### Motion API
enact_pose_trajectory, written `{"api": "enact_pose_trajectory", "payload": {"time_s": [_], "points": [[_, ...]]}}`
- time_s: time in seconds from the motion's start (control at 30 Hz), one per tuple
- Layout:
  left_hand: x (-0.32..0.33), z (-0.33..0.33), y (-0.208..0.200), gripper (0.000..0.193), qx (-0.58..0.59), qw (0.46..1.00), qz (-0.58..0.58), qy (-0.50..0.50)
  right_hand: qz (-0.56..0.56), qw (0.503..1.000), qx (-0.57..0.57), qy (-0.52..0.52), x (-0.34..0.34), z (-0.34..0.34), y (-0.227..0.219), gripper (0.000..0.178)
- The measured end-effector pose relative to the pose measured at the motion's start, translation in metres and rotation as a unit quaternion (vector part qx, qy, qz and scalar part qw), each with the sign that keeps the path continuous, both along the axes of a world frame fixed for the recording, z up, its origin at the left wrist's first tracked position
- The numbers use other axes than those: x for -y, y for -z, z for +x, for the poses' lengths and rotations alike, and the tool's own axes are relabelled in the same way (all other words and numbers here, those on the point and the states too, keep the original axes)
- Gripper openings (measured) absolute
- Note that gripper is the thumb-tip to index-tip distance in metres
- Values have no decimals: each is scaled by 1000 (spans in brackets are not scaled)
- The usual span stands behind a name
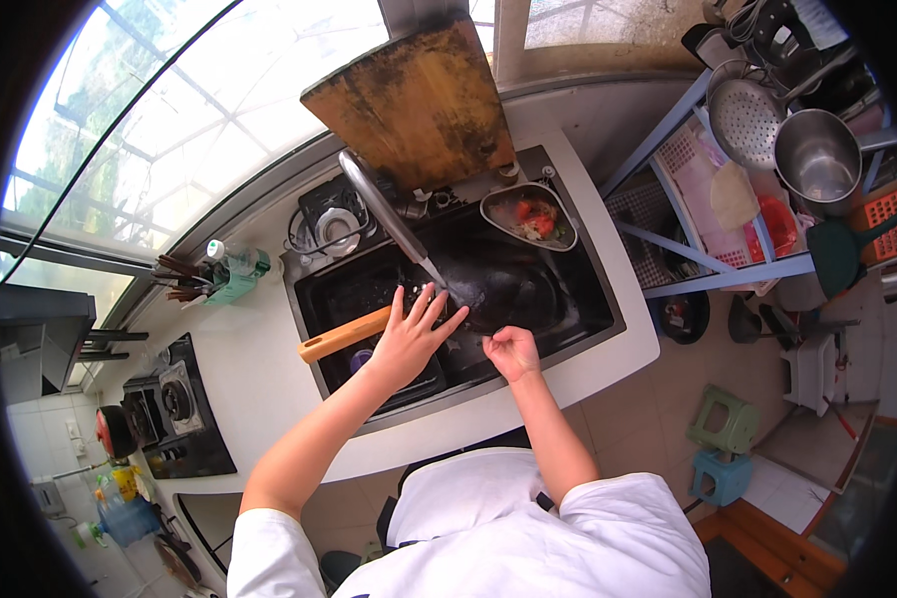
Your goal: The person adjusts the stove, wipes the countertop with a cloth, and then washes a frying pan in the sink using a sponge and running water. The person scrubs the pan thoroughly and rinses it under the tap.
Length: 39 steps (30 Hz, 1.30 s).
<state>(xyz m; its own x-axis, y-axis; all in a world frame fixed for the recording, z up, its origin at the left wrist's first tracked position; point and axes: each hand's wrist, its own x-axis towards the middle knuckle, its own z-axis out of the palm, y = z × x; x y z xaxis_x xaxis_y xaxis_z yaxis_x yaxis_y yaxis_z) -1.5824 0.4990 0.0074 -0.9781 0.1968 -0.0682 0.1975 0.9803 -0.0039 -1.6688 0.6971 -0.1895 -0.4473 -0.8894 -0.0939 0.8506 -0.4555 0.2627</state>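
Note:
My left hand [414, 341] is spread, palm down, over the dark pan [513, 289] in the black sink. Water runs from the tap [387, 217] just beside its fingertips. The pan's light wooden handle [344, 336] points left, partly under that hand. My right hand [514, 353] is curled closed at the pan's near side; whatever is in its fingers, if anything, is hidden. A strainer basket [530, 216] with red and pale food scraps sits at the sink's far right corner. Something purple [361, 360] lies in the left part of the sink.
A stained wooden cutting board [414, 105] leans behind the sink [623, 321]. On the white counter [249, 369] stand a green holder with chopsticks [231, 279] and a gas stove [179, 404]. To the right, a blue-framed rack [668, 264] carries a colander [746, 122] and a saucepan [817, 154].

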Motion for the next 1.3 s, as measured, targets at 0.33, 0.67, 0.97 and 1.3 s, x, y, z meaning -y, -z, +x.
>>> {"api": "enact_pose_trajectory", "payload": {"time_s": [0.33,0.67,0.97,1.3], "points": [[12,8,12,55,14,988,70,-138,146,984,95,36,4,-4,-27,43],[-2,-13,25,30,-114,962,218,-115,104,989,97,35,-4,-6,-23,49],[-7,-2,34,29,-154,954,235,-105,122,986,110,33,-3,-2,-23,44],[-7,-5,36,48,-132,959,214,-132,98,995,28,17,4,4,-30,22]]}}
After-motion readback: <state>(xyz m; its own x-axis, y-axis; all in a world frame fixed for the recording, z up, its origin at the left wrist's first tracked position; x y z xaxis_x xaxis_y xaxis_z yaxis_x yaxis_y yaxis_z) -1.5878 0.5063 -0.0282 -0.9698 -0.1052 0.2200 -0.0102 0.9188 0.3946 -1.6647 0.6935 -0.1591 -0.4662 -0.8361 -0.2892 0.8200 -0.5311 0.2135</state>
